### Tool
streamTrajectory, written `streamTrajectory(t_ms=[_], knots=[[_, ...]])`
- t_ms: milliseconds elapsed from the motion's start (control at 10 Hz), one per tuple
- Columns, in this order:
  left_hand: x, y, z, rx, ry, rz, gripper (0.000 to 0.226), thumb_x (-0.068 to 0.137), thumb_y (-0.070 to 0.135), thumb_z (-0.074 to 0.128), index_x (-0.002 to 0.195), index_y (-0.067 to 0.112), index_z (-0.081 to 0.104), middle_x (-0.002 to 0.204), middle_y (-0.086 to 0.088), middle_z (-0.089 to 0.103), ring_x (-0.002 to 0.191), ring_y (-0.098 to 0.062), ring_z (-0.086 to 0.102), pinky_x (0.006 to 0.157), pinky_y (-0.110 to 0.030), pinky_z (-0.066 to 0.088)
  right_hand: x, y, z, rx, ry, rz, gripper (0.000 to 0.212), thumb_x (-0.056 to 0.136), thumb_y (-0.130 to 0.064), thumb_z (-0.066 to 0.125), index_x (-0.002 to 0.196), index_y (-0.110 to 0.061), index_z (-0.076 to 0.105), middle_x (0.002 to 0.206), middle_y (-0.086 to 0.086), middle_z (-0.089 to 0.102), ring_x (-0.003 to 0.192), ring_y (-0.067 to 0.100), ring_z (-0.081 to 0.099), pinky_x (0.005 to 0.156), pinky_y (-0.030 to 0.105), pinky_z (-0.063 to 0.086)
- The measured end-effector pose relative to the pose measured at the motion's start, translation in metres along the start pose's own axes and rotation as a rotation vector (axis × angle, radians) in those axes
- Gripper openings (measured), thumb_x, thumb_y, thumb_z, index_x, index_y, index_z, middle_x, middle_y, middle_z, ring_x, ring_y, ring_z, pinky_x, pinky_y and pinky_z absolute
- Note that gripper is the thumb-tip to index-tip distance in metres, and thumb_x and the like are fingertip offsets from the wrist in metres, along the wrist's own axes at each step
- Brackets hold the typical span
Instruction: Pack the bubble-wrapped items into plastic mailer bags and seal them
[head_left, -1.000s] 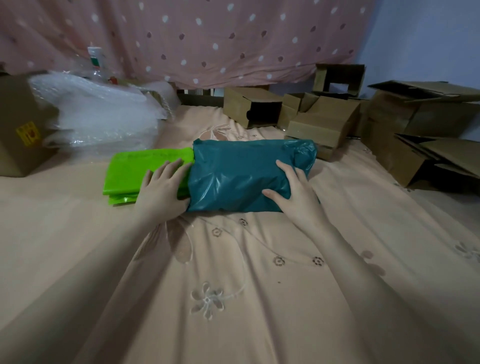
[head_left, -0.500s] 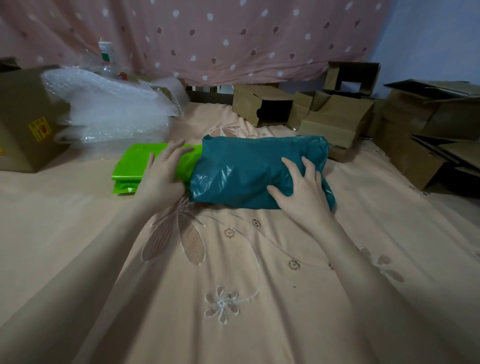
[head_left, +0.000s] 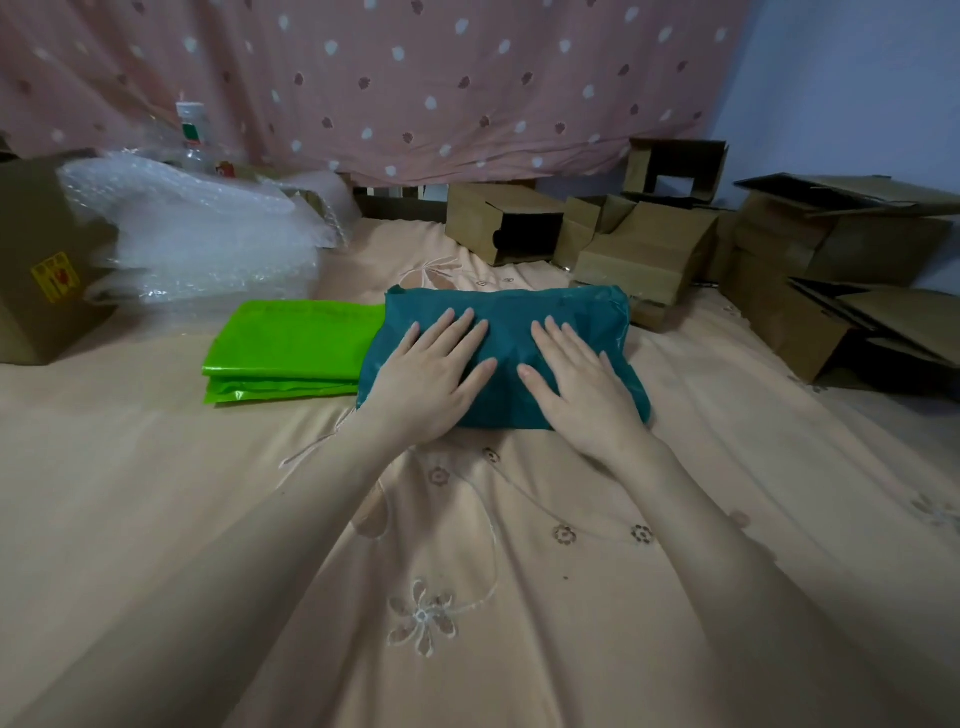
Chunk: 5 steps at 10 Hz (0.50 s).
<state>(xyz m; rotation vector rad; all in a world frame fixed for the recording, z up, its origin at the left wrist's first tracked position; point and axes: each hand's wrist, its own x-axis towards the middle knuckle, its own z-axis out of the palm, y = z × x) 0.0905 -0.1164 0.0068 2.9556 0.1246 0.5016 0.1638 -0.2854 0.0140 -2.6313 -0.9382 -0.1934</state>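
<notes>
Bedsheet (head_left: 156, 493): peach, embroidered with flowers, spread across the whole near and middle ground, carrying everything else.
Curtain (head_left: 415, 78): pink with pale and dark dots, hanging along the far side.
Cardboard boxes (head_left: 649, 254): brown, several lying open or flattened, heaped at far right, just beyond the mailer's far right corner.
Large carton (head_left: 36, 260): at far left edge, yellow label on its side.
Bubble wrap (head_left: 197, 234): clear, loosely piled at far left, beside the large carton.
Teal mailer bag (head_left: 561, 317): filled and bulging, lying flat at centre, left end touching or overlapping the green stack.
Green mailer bags (head_left: 291, 348): flat stack, just left of the teal mailer.
Left hand (head_left: 431, 379): palm down, fingers straight and spread, pressing on the left half of the teal mailer.
Right hand (head_left: 582, 384): palm down, fingers straight and spread, pressing on the right half, near the left hand without touching.
Bottle (head_left: 193, 135): clear, white cap, standing behind the bubble wrap.
</notes>
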Motion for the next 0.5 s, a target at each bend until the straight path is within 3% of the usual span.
streamTrajectory(t_ms=[200, 500], knots=[[-0.004, 0.005, -0.013, 0.043, -0.019, -0.013, 0.065, 0.097, 0.052, 0.016, 0.15, 0.02, 0.0, 0.159, 0.0, -0.006, 0.146, -0.013, -0.008, 0.117, -0.036, -0.007, -0.003, -0.002, -0.011, -0.003, -0.014, 0.017, 0.062, 0.097, -0.053, 0.023, 0.151, -0.03, 0.0, 0.16, -0.006, -0.006, 0.147, 0.013, -0.006, 0.12, 0.049, 0.004], [-0.028, 0.014, -0.049, 0.05, 0.085, -0.007, 0.065, 0.096, 0.053, 0.017, 0.15, 0.021, 0.0, 0.159, 0.001, -0.005, 0.146, -0.012, -0.008, 0.119, -0.038, -0.004, -0.033, -0.009, -0.051, 0.02, 0.095, -0.008, 0.06, 0.098, -0.049, 0.027, 0.151, -0.028, 0.006, 0.161, -0.003, 0.001, 0.148, 0.015, 0.001, 0.119, 0.045, 0.013]])
